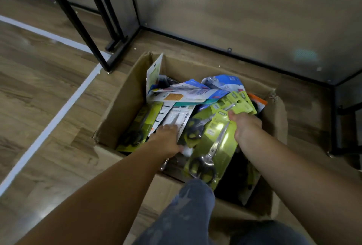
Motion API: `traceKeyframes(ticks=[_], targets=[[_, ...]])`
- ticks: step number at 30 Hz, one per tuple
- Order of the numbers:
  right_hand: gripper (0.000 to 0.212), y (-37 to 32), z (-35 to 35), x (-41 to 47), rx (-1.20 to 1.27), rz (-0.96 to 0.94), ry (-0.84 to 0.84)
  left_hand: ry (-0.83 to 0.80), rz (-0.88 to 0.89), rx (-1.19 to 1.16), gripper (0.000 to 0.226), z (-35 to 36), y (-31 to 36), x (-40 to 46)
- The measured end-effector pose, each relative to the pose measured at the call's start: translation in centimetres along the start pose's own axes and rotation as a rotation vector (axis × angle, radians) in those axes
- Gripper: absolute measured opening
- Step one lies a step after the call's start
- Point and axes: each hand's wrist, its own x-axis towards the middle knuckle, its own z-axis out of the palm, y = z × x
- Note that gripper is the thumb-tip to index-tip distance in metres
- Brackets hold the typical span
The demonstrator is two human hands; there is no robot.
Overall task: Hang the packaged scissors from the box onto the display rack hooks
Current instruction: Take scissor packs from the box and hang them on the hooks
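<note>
Here the right hand (245, 125) pinches the top of a green scissors pack (214, 146) in the cardboard box (121, 107) on the floor, while the left hand (166, 139) lies on a white pack (176, 119), though its fingers are partly hidden, so I cannot tell its hold. The card looks light and stiff but the blister is slippery, so the top edge near the hang hole seems best. The rack hooks are not visible.

A shop or stockroom: a cardboard box (125, 95) of carded retail packs (217, 137) sits on wood-look flooring (39, 80) beside black metal rack legs (84, 29).
</note>
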Motion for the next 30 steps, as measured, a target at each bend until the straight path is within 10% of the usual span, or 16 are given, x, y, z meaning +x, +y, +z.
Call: traceKeyframes(ticks=[5,18,30], targets=[[0.019,-8.5,-3.2,-8.8,-0.223,-0.225,0.265,-0.126,-0.010,-0.105,0.067,-8.9,3.7,-4.8],[0.026,-45.9,-6.6,-43.0,-0.184,-0.656,-0.196,0.280,0.446,-0.637,0.060,-46.8,17.5,-29.4],[0.018,-58.2,-13.0,-57.7,-0.015,-0.914,-0.095,0.476,0.673,-0.664,0.056,-60.8,25.2,-41.8]])
